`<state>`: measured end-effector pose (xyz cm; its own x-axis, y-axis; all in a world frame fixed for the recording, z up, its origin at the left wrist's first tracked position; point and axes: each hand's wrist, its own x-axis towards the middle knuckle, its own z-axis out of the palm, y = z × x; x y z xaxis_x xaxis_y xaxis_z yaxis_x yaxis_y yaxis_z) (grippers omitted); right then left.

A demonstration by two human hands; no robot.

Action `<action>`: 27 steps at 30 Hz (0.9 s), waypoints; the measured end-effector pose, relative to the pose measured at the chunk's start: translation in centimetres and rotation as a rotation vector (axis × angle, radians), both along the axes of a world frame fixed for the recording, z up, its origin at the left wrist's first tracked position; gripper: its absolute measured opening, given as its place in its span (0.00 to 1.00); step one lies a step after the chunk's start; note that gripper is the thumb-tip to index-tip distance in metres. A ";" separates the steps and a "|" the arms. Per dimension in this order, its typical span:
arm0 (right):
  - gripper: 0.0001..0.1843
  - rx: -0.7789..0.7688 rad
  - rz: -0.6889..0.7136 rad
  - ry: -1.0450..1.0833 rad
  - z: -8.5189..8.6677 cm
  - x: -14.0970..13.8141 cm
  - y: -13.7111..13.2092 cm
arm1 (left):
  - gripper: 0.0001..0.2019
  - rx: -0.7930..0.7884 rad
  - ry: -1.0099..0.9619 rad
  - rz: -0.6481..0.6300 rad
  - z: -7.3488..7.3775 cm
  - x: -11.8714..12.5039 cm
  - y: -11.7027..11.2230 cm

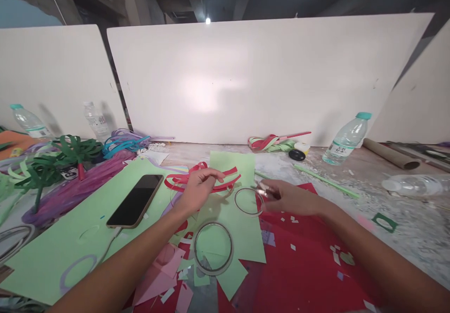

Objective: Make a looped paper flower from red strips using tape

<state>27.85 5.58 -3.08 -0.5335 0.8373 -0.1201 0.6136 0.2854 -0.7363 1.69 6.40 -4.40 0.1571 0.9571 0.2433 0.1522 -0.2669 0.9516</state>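
My left hand [201, 189] is over the green paper, its fingers pinched together at a bunch of looped red paper strips [228, 175]; the fingertips are partly hidden. My right hand [286, 197] is closed around what look like small scissors [266, 191], their metal part pointing left and the handles hidden in the fingers. Beside its fingertips is a thin tape roll [242, 208]. A larger tape roll [230, 257] lies nearer me on the green sheet [242, 238].
A phone [135, 200] with a white cable lies at left. Red paper [298, 257] with scraps spreads at right. A water bottle [346, 139], a cardboard tube [390, 153] and a lying bottle [418, 185] are at right. White panels [263, 78] stand behind the table.
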 end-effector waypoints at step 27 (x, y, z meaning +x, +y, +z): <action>0.13 -0.003 0.063 0.237 0.1 -3.7 -2.9 | 0.48 -0.210 -0.126 -0.513 1.3 1.6 -4.2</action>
